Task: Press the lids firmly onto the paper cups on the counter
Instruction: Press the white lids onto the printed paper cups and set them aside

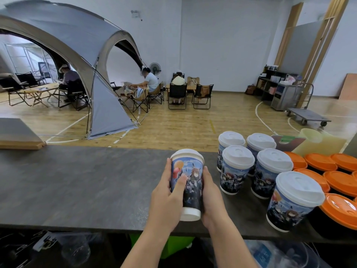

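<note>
While both hands wrap its printed wall, the paper cup (187,183) stands upright near the front edge of the dark surface (77,182), its white lid (187,154) already sitting on the rim. Whether that lid is fully snapped down cannot be told from this angle. The left hand (170,196) grips the near-left side, thumb laid across the artwork, and the right hand (209,198) cups the opposite side; the fingers of both are curled closed around the cup, holding nothing else. Such a two-sided hold probably steadies the cup, or readies it to be shifted, since neither palm is over the lid to press.

Just to the right, five lidded cups (270,171) stand clustered close together, apparently the finished batch, with room left beside them. Beyond those, orange lids (328,180) cover dark containers at the surface's right end. Clear plastic cups (77,250) lie on a shelf below the front edge.
</note>
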The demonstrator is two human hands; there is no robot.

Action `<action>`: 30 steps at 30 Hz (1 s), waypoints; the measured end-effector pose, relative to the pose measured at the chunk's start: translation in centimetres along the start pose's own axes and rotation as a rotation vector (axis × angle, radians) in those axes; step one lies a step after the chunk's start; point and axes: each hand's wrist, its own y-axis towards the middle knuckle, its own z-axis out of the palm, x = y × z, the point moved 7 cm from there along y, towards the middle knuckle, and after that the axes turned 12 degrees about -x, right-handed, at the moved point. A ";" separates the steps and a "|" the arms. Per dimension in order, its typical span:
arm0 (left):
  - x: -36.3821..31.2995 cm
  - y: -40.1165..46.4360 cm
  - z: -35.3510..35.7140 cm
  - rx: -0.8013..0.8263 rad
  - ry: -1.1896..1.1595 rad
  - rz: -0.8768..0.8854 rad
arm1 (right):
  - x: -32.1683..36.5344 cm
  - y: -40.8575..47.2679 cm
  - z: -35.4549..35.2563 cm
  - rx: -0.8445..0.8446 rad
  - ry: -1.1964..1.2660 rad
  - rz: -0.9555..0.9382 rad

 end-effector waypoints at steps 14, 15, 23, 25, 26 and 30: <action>0.4 -1.2 -0.5 -0.067 0.027 0.008 | -2.4 -1.0 -0.1 -0.003 0.255 -0.037; 0.7 -1.4 -0.4 -0.046 0.077 0.000 | -2.7 -1.3 0.1 0.027 0.252 -0.016; 2.2 -1.0 -1.9 -0.149 -0.190 -0.211 | -3.7 -1.7 1.5 0.242 0.084 -0.066; 2.6 -1.2 -3.0 -0.184 -0.192 -0.199 | -4.2 -2.0 2.0 0.237 0.061 -0.076; 2.6 -1.4 -3.6 -0.194 -0.200 -0.193 | -4.6 -2.5 2.3 0.238 0.066 -0.076; 3.3 -1.7 -6.9 -0.260 -0.316 -0.223 | -6.4 -4.4 4.0 0.281 0.108 -0.055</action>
